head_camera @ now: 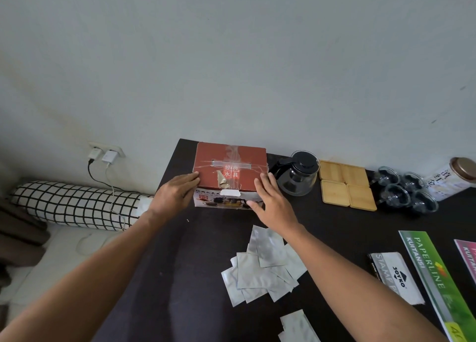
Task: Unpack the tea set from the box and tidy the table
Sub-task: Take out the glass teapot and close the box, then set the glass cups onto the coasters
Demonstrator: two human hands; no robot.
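Bracketing the red tea set box now, the left hand is pressing flat-fingered on its near left corner while the right hand is spreading open against the near right edge, neither gripping. The box is sitting closed and taped at the black table's far edge by the wall, just beside the glass teapot; bamboo coasters, glass cups and foil sachets are lying nearby.
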